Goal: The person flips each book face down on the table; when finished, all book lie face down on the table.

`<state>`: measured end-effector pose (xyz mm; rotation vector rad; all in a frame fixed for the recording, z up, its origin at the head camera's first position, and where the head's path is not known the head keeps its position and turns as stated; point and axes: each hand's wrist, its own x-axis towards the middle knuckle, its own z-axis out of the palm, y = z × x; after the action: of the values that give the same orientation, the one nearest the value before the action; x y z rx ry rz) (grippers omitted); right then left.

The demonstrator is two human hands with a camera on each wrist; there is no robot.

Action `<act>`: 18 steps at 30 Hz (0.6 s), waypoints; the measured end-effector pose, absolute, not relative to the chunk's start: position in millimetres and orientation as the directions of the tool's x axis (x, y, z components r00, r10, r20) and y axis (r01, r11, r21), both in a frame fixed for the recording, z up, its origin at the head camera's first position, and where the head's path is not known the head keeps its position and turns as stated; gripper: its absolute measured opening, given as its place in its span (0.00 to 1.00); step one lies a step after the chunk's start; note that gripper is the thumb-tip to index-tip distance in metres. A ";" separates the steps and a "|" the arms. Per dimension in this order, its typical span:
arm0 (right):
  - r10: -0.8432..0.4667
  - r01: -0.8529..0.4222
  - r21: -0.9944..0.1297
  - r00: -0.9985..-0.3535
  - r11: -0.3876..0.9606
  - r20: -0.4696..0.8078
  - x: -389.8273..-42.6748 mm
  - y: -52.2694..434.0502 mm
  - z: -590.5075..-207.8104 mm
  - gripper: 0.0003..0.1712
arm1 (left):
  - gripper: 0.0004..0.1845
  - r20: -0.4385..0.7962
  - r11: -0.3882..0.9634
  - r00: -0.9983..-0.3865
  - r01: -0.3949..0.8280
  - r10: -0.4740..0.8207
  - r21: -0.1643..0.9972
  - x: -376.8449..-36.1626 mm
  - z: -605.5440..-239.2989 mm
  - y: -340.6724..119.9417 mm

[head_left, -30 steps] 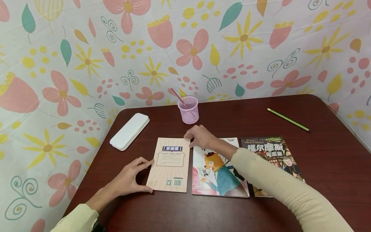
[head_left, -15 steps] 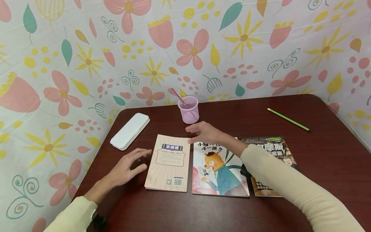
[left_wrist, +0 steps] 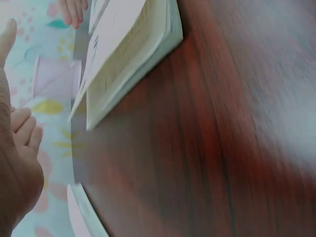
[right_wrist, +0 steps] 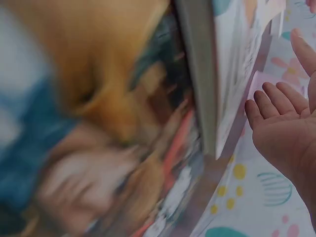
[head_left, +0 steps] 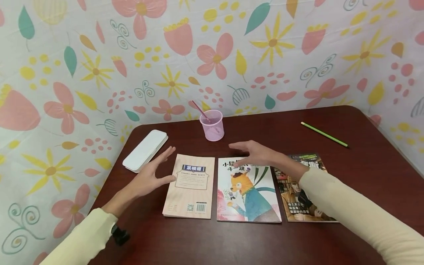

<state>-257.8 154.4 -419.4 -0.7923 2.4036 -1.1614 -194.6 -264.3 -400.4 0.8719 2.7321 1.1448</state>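
Lying flat near the table (head_left: 364, 173) front edge, the beige book (head_left: 190, 186) heads a row with the cat book (head_left: 246, 195) and dark book (head_left: 306, 198) | left hand (head_left: 150, 176) hovers just beside it, fingers spread, grasping nothing; right hand (head_left: 255, 152) released above the cat book | cup (head_left: 212, 125), white case (head_left: 145, 150), green pencil (head_left: 324, 134) behind

I see three books in a row: my left hand (head_left: 149, 176) hovers left of the first book (head_left: 189, 186), my right hand (head_left: 256, 152) over the middle book (head_left: 246, 197); cup (head_left: 212, 125) beyond.
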 end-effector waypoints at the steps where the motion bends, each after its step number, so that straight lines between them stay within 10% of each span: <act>1: -0.620 -0.335 -0.792 -0.782 0.510 -0.068 -257.3 158.7 -420.6 0.46 | 0.53 0.165 0.569 -0.837 0.486 0.522 0.664 -195.5 -399.9 -258.5; 18: -0.594 -0.367 -0.770 -0.804 0.521 -0.019 -234.7 220.7 -418.8 0.39 | 0.65 0.044 0.584 -0.800 0.474 0.599 0.659 -184.0 -422.3 -170.8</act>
<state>-234.7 220.7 -418.8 -0.8058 2.4850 -1.1598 -184.0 -170.8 -422.3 0.8996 2.6291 1.0123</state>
